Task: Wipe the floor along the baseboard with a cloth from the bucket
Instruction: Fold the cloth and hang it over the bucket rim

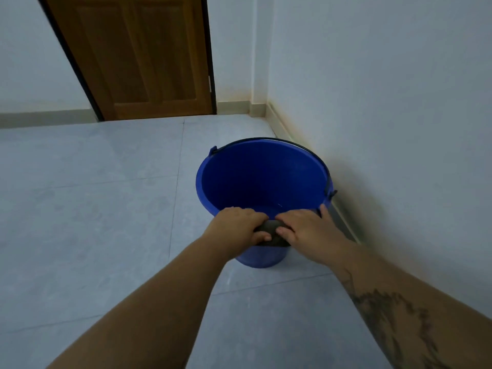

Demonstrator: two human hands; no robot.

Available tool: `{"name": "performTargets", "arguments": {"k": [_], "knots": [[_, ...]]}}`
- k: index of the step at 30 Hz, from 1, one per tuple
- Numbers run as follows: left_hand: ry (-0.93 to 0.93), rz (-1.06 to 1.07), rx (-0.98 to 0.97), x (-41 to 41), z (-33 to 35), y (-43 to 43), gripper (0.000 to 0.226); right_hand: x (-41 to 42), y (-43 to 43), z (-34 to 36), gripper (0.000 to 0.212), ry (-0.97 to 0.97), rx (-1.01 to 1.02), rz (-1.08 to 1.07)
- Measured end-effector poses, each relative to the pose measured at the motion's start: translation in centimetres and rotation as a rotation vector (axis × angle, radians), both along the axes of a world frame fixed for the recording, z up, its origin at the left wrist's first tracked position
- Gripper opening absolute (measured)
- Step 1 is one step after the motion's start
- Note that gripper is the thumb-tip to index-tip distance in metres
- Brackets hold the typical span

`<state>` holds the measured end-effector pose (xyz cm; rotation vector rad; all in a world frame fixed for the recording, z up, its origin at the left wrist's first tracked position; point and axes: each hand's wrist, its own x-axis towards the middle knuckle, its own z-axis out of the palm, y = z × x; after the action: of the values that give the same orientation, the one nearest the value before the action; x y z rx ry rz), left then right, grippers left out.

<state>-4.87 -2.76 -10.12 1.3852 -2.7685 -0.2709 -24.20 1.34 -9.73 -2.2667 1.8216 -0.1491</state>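
A blue bucket stands upright on the floor, close to the right wall, with its mouth open to the top. Its dark wire handle lies down along the far rim and the wall side. Between the bucket and the wall runs the baseboard, which goes to the far corner of the room; the bucket covers a part of it.

At the near rim of the bucket both hands hold a dark cloth. It is rolled into a thick bundle, and its long axis goes from left to right, along the rim. The left hand has its fingers curled tight around the left end, and the right hand closes over the right end (its thumb sticks out and touches the rim). Only the middle of the cloth is visible between the hands.

The floor is of large pale grey tiles with thin joints. In the far wall there is a brown wooden door, closed. The right forearm has a dark tattoo.
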Motion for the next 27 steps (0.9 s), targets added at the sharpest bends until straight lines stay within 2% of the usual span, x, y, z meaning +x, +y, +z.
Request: {"name": "performTargets", "arguments": {"k": [4,7,9,13,15,18,21,23,24,27], "knots": [[0.004,-0.012,-0.017,3.7,-0.5,-1.0,0.040,-3.1,0.8,-0.3,0.065,0.259,-0.041,-0.122],[0.028,0.012,-0.006,4.0,0.0,-0.5,0.053,-2.3,0.8,-0.2,0.075,0.262,-0.049,-0.109],[0.018,-0.002,0.023,2.7,0.3,0.2,0.059,-1.4,0.9,-0.4,0.065,0.196,-0.078,-0.045],[-0.021,0.097,0.055,0.7,1.5,0.8,0.033,-0.4,1.3,-1.0,0.020,0.125,-0.318,-0.020],[-0.066,0.085,-0.036,0.9,1.9,1.8,0.033,-0.2,2.0,-1.6,0.018,0.084,-0.463,-0.022],[-0.009,0.030,-0.152,2.4,1.9,3.8,0.039,-0.2,3.7,-2.2,0.028,-0.020,-0.583,0.011],[0.087,0.006,-0.106,3.2,1.5,4.1,0.041,-0.1,4.7,-2.2,0.034,-0.087,-0.520,0.028],[0.214,0.082,-0.045,3.0,1.2,3.0,0.041,0.3,4.3,-2.0,0.043,-0.088,-0.440,-0.009],[0.220,0.115,-0.017,2.7,1.0,2.5,0.048,0.5,3.8,-1.9,0.048,-0.066,-0.386,-0.034],[0.034,0.078,-0.029,2.3,-0.6,1.6,0.064,0.5,3.1,-2.5,0.059,0.034,-0.198,-0.055]]}}
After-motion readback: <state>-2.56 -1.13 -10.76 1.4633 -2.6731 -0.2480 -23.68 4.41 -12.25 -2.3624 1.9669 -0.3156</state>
